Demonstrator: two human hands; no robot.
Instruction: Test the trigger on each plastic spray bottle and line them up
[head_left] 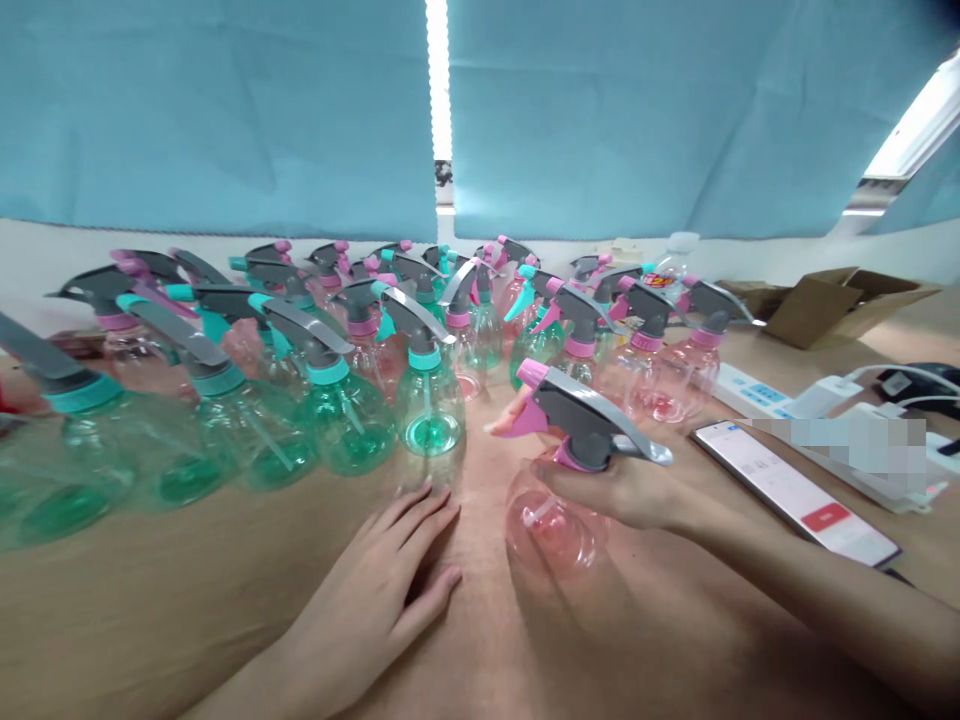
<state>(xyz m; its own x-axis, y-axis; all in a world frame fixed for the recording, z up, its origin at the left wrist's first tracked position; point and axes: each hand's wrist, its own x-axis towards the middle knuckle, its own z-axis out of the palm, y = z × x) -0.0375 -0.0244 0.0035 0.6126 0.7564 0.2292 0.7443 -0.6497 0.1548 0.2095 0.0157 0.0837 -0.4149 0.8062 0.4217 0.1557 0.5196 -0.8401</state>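
My right hand [615, 488] grips a pink spray bottle [559, 535] around its neck, below the grey sprayer head with pink nozzle and trigger. A finger shows near that trigger. The bottle looks close to upright over the table [480, 640]; whether its base touches the wood is hard to tell. To the left, my left hand [390, 570] lies on the tabletop with its fingers stretched out, holding nothing. Beyond its fingertips stands a green spray bottle [431, 415] with a turquoise collar, and another green spray bottle [349, 435] is beside that one.
Several green and pink spray bottles crowd the table's left and back. On the right are a phone [802, 490] with a lit screen, a white power strip [750, 392] with plugs and cables, and an opened cardboard box [832, 305]. Blue curtains [225, 120] hang behind.
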